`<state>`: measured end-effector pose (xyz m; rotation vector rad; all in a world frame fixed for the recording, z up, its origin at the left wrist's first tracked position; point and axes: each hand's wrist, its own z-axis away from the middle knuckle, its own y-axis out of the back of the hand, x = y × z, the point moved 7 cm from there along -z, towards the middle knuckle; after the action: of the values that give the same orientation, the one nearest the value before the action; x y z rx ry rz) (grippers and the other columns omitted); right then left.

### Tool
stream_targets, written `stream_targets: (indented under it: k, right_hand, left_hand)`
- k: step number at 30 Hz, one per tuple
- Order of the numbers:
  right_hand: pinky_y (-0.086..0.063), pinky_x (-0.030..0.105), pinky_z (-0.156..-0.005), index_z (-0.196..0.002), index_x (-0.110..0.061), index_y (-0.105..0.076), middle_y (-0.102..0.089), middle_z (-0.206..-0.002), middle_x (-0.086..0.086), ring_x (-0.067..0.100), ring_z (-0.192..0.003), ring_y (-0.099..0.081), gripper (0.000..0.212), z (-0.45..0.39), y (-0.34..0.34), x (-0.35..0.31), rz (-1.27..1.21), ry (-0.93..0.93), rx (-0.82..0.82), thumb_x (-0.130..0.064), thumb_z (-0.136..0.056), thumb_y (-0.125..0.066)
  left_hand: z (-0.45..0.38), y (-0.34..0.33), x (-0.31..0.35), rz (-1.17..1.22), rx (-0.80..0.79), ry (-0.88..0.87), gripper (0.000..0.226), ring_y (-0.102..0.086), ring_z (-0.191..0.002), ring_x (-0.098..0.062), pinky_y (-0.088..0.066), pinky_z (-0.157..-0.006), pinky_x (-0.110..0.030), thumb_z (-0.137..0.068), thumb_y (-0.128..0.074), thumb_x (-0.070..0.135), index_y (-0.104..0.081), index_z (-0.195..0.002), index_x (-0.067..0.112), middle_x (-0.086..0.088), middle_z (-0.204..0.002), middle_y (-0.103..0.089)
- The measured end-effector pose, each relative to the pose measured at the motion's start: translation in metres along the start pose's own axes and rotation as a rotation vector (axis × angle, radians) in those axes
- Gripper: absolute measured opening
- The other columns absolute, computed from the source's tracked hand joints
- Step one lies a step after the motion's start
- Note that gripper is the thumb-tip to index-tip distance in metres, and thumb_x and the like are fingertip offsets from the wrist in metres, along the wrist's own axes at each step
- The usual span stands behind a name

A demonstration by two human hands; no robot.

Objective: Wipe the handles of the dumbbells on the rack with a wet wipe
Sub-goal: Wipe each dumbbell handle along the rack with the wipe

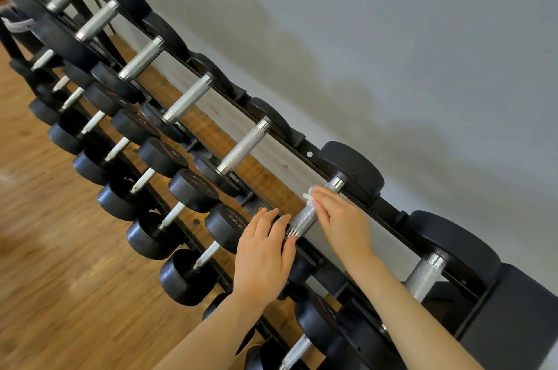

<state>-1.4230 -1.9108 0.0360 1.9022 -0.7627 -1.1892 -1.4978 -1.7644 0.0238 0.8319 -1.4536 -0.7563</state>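
Observation:
A black rack [392,209] runs diagonally across the view with rows of black dumbbells with knurled silver handles. My right hand [341,221] lies over the handle [305,218] of one top-row dumbbell and presses a white wet wipe [308,194] against it; only a corner of the wipe shows past my fingertips. My left hand [262,252] rests with straight fingers on the near black head of that same dumbbell, which it mostly hides. The far head [353,170] sits against the back rail.
More top-row handles [244,146] stretch away to the upper left, and another handle [424,276] lies to the right. Lower tiers hold smaller dumbbells [193,188]. A grey wall [392,37] stands behind the rack, with wooden floor [60,249] at the left.

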Motion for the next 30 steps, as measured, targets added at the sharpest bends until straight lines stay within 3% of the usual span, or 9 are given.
stream_targets:
  k: [3, 6, 11, 16, 22, 26, 30]
  right_hand:
    - [-0.058, 0.031, -0.083, -0.120, -0.011, -0.067, -0.067, -0.121, 0.002, 0.014, -0.107, -0.066, 0.032, 0.012, -0.009, -0.009, -0.074, 0.045, -0.029, -0.025, -0.093, -0.054]
    - [-0.059, 0.029, -0.079, -0.119, -0.014, -0.068, -0.067, -0.121, -0.001, 0.013, -0.105, -0.066, 0.028, 0.015, -0.009, -0.011, -0.046, 0.097, -0.042, -0.022, -0.092, -0.062]
    - [-0.058, 0.030, -0.079, -0.119, -0.011, -0.067, -0.066, -0.122, 0.002, 0.017, -0.104, -0.067, 0.028, 0.012, -0.007, -0.005, -0.037, 0.002, 0.039, -0.017, -0.093, -0.062]
    - [-0.058, 0.025, -0.077, -0.122, -0.013, -0.065, -0.065, -0.125, -0.001, 0.014, -0.104, -0.067, 0.029, 0.018, -0.014, -0.013, -0.041, 0.078, -0.070, -0.021, -0.095, -0.060]
    - [-0.054, 0.027, -0.089, -0.124, -0.014, -0.064, -0.063, -0.129, 0.000, 0.013, -0.116, -0.060, 0.031, 0.014, -0.003, -0.003, -0.124, -0.026, 0.047, -0.024, -0.096, -0.055]
    - [-0.054, 0.025, -0.088, -0.127, -0.014, -0.061, -0.062, -0.129, 0.000, 0.010, -0.116, -0.059, 0.037, 0.022, -0.010, -0.011, -0.122, 0.116, -0.036, -0.032, -0.098, -0.047]
    - [-0.052, 0.017, -0.080, -0.121, -0.010, -0.065, -0.060, -0.126, 0.004, 0.008, -0.106, -0.059, 0.033, 0.014, 0.006, 0.005, -0.083, 0.049, 0.096, -0.026, -0.096, -0.052]
  left_hand:
    - [0.000, 0.000, 0.000, -0.001, 0.004, 0.000, 0.052, -0.045, -0.135, -0.022, -0.041, -0.110, -0.045, -0.099, -0.028, 0.046, -0.059, -0.132, 0.021, 0.001, -0.137, -0.057]
    - [-0.001, -0.001, 0.000, -0.012, 0.010, -0.005, 0.052, -0.046, -0.134, -0.022, -0.040, -0.110, -0.043, -0.100, -0.027, 0.046, -0.060, -0.131, 0.021, 0.001, -0.136, -0.058]
    - [0.000, -0.002, -0.001, -0.021, 0.003, -0.003, 0.053, -0.045, -0.135, -0.021, -0.037, -0.111, -0.041, -0.100, -0.026, 0.047, -0.059, -0.132, 0.021, 0.001, -0.137, -0.057]
    - [0.000, 0.000, 0.000, -0.015, 0.016, -0.016, 0.050, -0.047, -0.133, -0.023, -0.039, -0.110, -0.042, -0.101, -0.028, 0.044, -0.060, -0.132, 0.020, 0.000, -0.136, -0.058]
    - [0.000, 0.000, 0.001, -0.024, 0.025, -0.021, 0.050, -0.048, -0.132, -0.024, -0.040, -0.109, -0.043, -0.100, -0.030, 0.043, -0.060, -0.131, 0.020, -0.001, -0.135, -0.059]
    - [0.001, 0.001, 0.001, -0.023, 0.016, -0.009, 0.052, -0.045, -0.135, -0.024, -0.038, -0.110, -0.042, -0.100, -0.028, 0.044, -0.058, -0.134, 0.019, -0.001, -0.138, -0.056]
    - [0.002, -0.001, 0.000, -0.033, -0.020, 0.005, 0.059, -0.036, -0.142, -0.021, -0.029, -0.116, -0.040, -0.100, -0.020, 0.050, -0.049, -0.142, 0.021, 0.001, -0.149, -0.046]
